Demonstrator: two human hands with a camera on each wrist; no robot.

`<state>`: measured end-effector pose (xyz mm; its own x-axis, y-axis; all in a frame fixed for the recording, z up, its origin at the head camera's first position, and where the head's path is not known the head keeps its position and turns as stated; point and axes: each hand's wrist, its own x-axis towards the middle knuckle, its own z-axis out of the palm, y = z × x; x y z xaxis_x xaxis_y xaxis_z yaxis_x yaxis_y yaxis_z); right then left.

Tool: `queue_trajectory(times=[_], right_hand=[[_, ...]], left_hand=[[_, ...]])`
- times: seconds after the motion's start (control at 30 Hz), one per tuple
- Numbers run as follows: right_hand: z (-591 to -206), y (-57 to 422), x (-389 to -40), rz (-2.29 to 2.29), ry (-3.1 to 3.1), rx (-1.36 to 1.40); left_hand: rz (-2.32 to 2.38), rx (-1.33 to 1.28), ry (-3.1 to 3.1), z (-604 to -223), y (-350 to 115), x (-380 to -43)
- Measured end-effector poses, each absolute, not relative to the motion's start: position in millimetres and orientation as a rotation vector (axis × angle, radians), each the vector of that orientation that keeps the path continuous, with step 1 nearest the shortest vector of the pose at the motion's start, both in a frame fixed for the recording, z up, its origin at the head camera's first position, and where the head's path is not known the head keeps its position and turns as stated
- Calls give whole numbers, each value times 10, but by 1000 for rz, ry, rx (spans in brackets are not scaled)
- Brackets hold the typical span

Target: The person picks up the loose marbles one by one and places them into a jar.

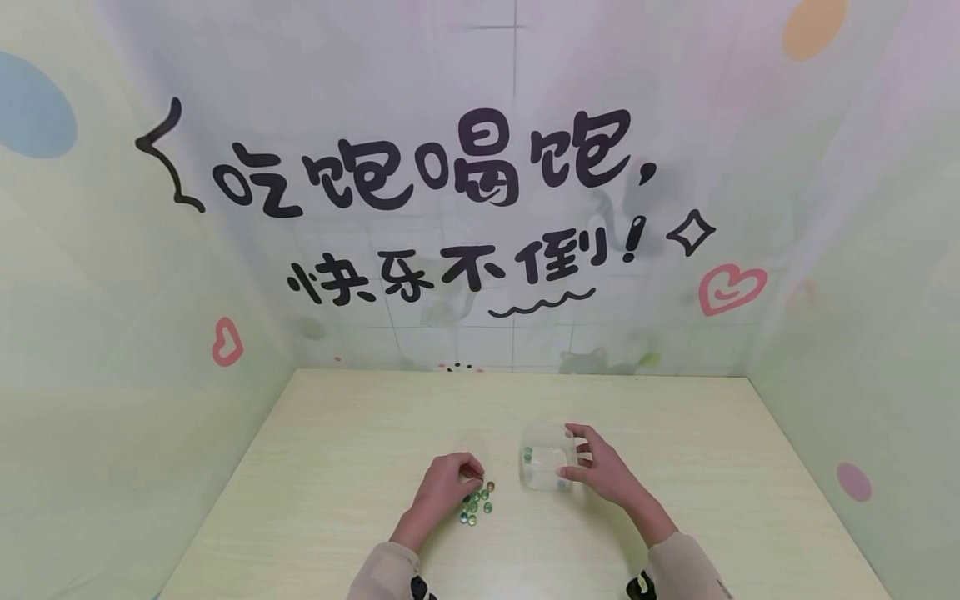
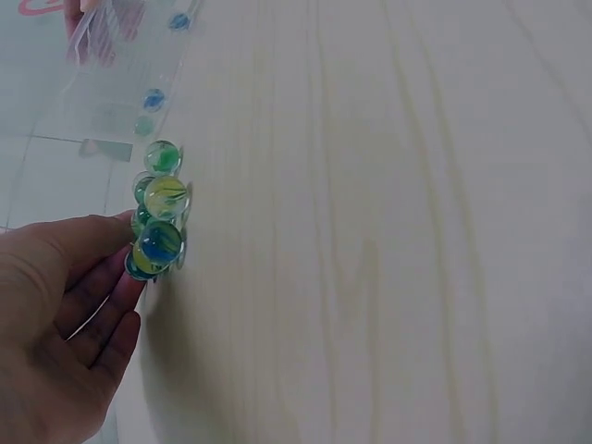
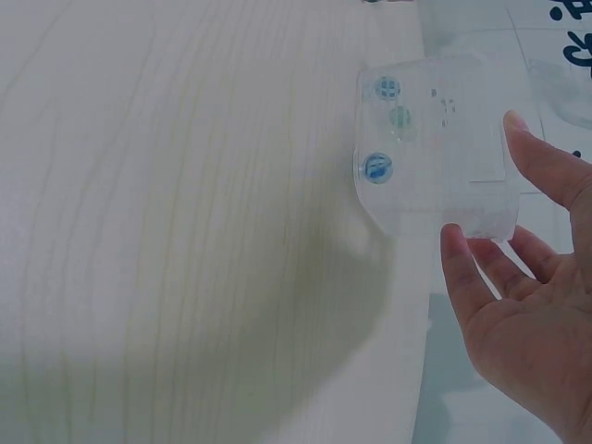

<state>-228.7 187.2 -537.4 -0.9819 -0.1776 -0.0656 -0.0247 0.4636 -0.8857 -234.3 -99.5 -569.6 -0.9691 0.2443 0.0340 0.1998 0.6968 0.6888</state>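
Observation:
My left hand (image 1: 448,485) is at a small group of glass marbles (image 1: 474,506) on the table, its fingers bent down towards them. In the left wrist view the thumb and fingers (image 2: 92,277) reach behind the green, yellow and blue marbles (image 2: 162,242). Their tips are hidden there, so whether they pinch a marble cannot be seen. My right hand (image 1: 600,468) grips the right side of a clear plastic container (image 1: 543,479), thumb on one side and fingers on the other. Blue and green marbles (image 3: 378,167) show through the container's wall in the right wrist view.
A pale wood-grain tabletop (image 1: 360,417) lies under both hands. Printed sheets (image 1: 480,333) with writing and hearts enclose it at the back and both sides. One reddish-brown marble (image 1: 491,486) lies at the right of the group, between the left hand and the container.

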Motion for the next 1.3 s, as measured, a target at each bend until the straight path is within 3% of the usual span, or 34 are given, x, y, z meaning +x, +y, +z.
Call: queue_trajectory(times=[1.3], right_hand=[[-5380,1878,-2283,-1546,2556,-185]], left_hand=[[1145,369,2857,-5651,-984,-2331]])
